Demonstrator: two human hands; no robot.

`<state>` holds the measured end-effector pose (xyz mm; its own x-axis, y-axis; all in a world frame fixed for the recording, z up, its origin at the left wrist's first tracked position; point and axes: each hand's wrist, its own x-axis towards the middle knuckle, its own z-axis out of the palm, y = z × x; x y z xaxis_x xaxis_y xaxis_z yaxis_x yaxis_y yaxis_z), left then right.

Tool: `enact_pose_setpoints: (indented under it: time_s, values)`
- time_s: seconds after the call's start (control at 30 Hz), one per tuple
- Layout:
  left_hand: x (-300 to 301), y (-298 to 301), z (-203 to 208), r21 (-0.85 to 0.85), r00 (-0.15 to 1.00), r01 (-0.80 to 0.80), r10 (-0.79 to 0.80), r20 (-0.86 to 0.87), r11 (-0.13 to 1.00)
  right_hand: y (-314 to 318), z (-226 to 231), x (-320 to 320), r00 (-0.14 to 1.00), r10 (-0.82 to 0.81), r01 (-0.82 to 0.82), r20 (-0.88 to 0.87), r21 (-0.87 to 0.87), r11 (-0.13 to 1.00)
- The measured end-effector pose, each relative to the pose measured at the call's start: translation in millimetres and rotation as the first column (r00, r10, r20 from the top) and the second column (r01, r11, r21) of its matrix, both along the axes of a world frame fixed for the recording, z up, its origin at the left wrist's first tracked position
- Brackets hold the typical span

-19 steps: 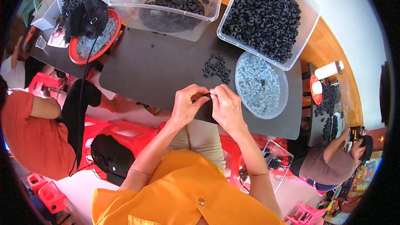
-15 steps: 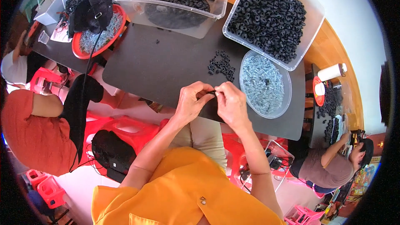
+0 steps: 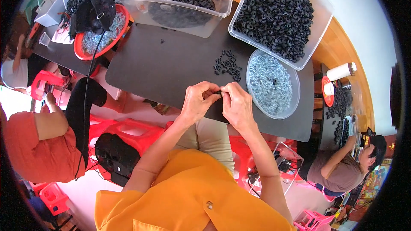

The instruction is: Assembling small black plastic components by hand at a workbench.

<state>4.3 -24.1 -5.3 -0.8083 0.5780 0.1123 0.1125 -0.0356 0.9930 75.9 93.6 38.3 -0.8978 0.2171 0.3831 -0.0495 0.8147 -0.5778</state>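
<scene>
Both my hands meet over the near edge of the dark table. My left hand (image 3: 198,101) pinches a small black plastic part (image 3: 218,92) between thumb and fingers. My right hand (image 3: 237,105) closes at the other side of that part, fingertips together; whether it holds a second tiny piece is hidden. Just beyond the hands lies a loose pile of small black plastic parts (image 3: 227,65). To the right of my right hand stands a round, clear tub (image 3: 297,98) full of small, shiny, pale metal pieces (image 3: 270,83), with one black part on top.
A large clear bin (image 3: 319,38) heaped with black parts stands at the back right. Another clear bin (image 3: 188,5) with fewer black parts is at the back. At left are a red basin (image 3: 78,45) and a person in a red top (image 3: 40,145). Another person (image 3: 338,169) works at right.
My hands stay almost in place, still pinching the black part. The person at left has leaned and shifted an arm, which now shows beside the stools.
</scene>
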Motion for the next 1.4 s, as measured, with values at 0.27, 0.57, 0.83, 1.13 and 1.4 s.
enact_pose_setpoints:
  time_s: [0.27,0.57,0.83,1.13,1.4]
  values:
    - [-1,6,6,0.137,0.986,0.004,-0.026,0.166,0.991,-13,-8,7,0.982,-0.06,0.08,-0.179,0.111,0.991]
    - [-3,6,7,0.052,0.982,0.003,-0.013,0.19,0.999,-12,-21,6,0.971,-0.106,0.153,-0.215,0.211,0.966]
    - [2,8,10,0.05,0.984,-0.054,0.045,0.171,0.997,-17,-23,3,0.971,-0.105,0.165,-0.216,0.281,0.945]
    - [-11,5,14,0.143,0.962,0.055,-0.091,0.259,0.988,-15,-18,9,0.959,-0.103,0.172,-0.262,0.255,0.951]
    - [-97,6,136,0.307,0.757,-0.408,0.507,-0.412,0.86,22,10,58,0.874,-0.32,0.395,-0.365,0.152,0.906]
